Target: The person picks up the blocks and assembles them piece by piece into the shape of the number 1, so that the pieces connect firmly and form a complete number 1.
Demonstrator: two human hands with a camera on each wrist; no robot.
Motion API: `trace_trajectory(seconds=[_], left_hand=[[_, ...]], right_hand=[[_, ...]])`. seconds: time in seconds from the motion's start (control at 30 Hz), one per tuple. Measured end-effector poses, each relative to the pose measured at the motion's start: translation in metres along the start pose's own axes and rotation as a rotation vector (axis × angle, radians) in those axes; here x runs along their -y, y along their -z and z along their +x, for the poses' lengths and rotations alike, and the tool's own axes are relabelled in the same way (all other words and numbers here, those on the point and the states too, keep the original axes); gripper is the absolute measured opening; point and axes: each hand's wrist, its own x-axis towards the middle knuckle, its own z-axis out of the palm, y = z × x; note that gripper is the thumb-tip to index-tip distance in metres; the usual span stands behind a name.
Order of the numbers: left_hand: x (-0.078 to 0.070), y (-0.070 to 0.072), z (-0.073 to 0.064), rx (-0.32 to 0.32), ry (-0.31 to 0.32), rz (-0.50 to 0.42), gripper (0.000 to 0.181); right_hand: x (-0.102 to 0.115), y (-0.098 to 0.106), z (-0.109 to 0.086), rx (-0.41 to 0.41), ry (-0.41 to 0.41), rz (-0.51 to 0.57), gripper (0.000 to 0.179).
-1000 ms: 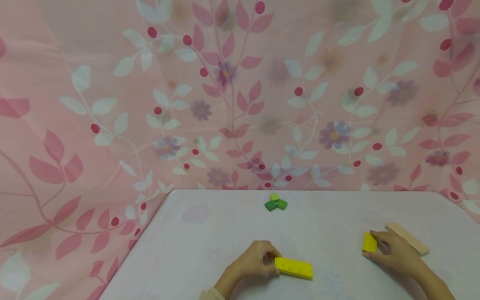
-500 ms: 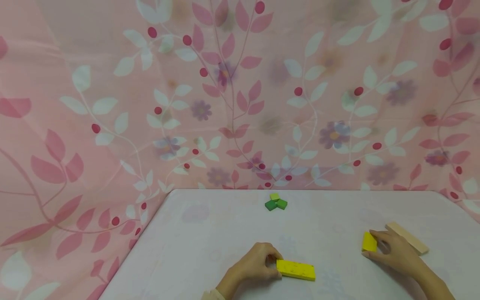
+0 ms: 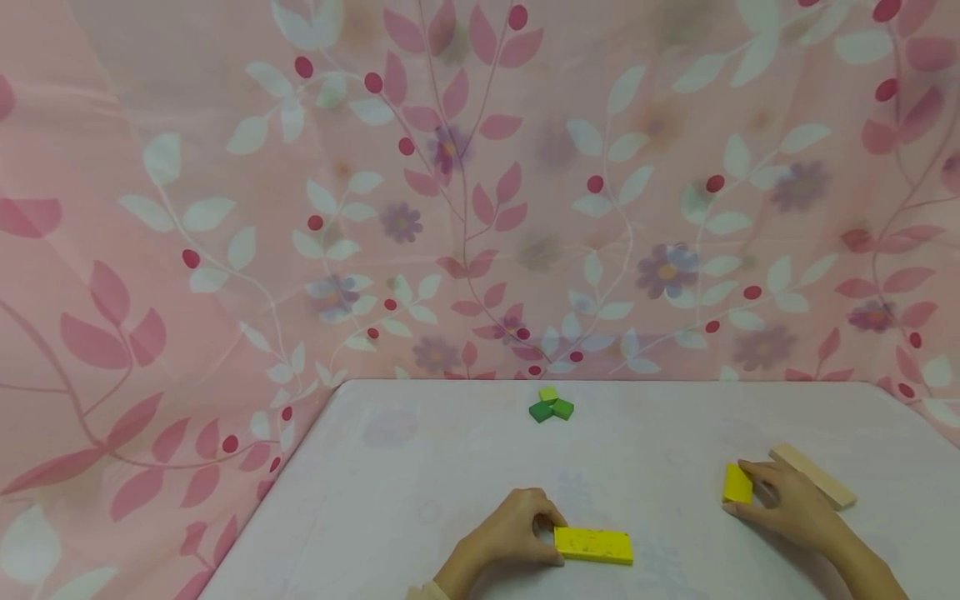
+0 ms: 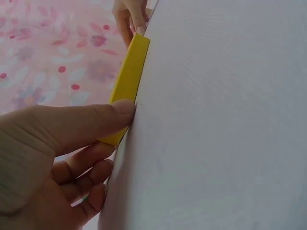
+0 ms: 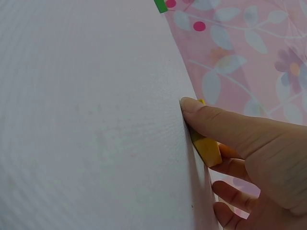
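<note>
A long yellow block lies near the front middle of the white table. My left hand pinches its left end between thumb and fingers. In the left wrist view the thumb presses along the side of the long yellow block. Further right, a shorter yellow block sits between the thumb and fingers of my right hand. Part of that shorter yellow block is hidden behind the thumb in the right wrist view. Just beyond the right hand lies a plain wooden plank, partly covered by the hand.
Three small green blocks lie close together near the back edge of the white table. A pink floral cloth hangs behind the table and along its left side.
My left hand has shifted slightly right and toward me with the long yellow block, which has turned to lie more nearly straight across. The right hand and its block stay put.
</note>
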Motion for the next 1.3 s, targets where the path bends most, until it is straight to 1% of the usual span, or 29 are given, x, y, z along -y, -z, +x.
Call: trace_trajectory(seconds=[0.17,0.47,0.6,0.73,0.83,0.93,1.0,1.07,1.17,1.23,1.3], left_hand=[[0.001,-0.001,0.001,-0.002,0.009,-0.050,0.031],[0.011,-0.004,-0.001,0.003,-0.019,-0.125,0.032],[0.013,-0.004,-0.002,0.008,-0.020,-0.163,0.032],[0.014,-0.003,-0.002,0.009,-0.028,-0.176,0.033],[0.014,-0.003,-0.002,0.006,-0.031,-0.173,0.033],[0.015,-0.003,-0.003,0.008,-0.034,-0.184,0.033],[0.015,-0.003,-0.003,0.011,-0.035,-0.201,0.033],[0.016,-0.003,-0.003,0.013,-0.034,-0.220,0.033],[0.016,-0.004,-0.003,0.012,-0.034,-0.233,0.034],[0.016,-0.003,-0.003,0.011,-0.038,-0.233,0.034],[0.016,-0.003,-0.003,0.010,-0.044,-0.230,0.034]], right_hand=[[0.000,0.000,0.000,0.003,-0.009,-0.002,0.071],[-0.001,0.001,0.001,0.008,-0.006,-0.031,0.073],[0.000,0.001,0.001,0.029,-0.040,-0.015,0.074],[0.002,0.002,0.002,0.043,-0.084,-0.001,0.076],[0.005,0.002,0.003,0.029,-0.101,0.011,0.077],[0.010,0.002,0.002,-0.007,-0.085,0.028,0.073],[0.014,0.001,0.003,-0.053,-0.053,0.030,0.067],[0.017,0.000,0.002,-0.083,-0.016,0.052,0.063],[0.022,-0.004,0.003,-0.119,0.013,0.068,0.061],[0.026,-0.006,0.004,-0.109,0.018,0.100,0.061],[0.029,-0.008,0.006,-0.115,0.023,0.101,0.061]])
